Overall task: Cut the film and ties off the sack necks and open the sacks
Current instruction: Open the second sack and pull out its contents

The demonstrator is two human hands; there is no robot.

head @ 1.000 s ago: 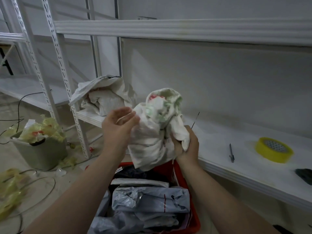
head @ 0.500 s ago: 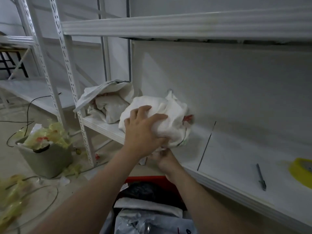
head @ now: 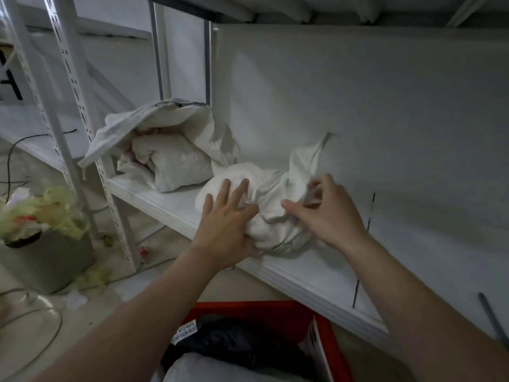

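WAREHOUSE SHELVING: A crumpled white sack [head: 271, 186] was pictured on the shelf [head: 316, 274], near its front edge and directly under both hands. The left hand [head: 225, 216] was laid flat on the sack's near bulge, fingers straight and spread wide w/ nothing gripped. This was prob. done to pin the loose cloth so it was not dragged off the edge.

The right hand [head: 327, 213] was held over the sack's other side, thumb stretched toward the left hand and fingers half-curled at a raised fold. Because of blur, it could not be told whether cloth was pinched or only touched. One flap was stood up against the back panel just beyond the right hand.

No film, tie or cutter was seen at either hand. The neck was judged either already freed or hidden in the folds, so the sack was prob. being settled or spread open.

A second sack [head: 170, 150], mouth gaping, was left on the same shelf beyond and outboard of the left hand, apparently as the finished pile. Far outboard of that hand, a bin [head: 46, 260] on the floor was heaped w/ yellow-green film scraps [head: 46, 208], presumably kept near for offcuts. A red crate [head: 278, 310] w/ parcels was set below the forearms.
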